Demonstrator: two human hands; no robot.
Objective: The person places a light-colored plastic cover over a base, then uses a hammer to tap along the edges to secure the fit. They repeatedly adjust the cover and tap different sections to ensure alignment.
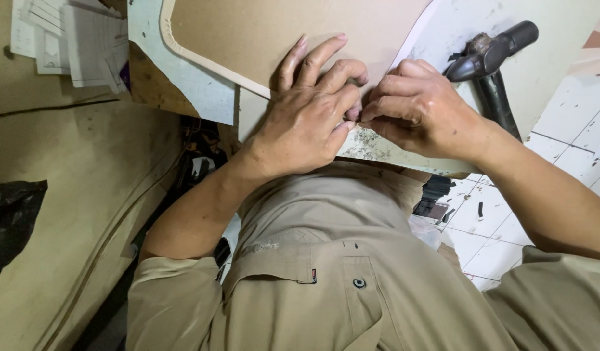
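While your left hand (310, 114) lies flat with fingers spread on the brown cardboard sheet (274, 36), your right hand (414, 107) pinches closed at the sheet's near edge, just beside your left thumb; what it pinches is hidden. You have the sheet, plain tan with a pale rounded border, on the speckled white table (443, 32). A black hammer (492, 58) lies near your right wrist.

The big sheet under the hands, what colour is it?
The cardboard sheet is plain brown with a lighter, pale edge; the head view shows it best.
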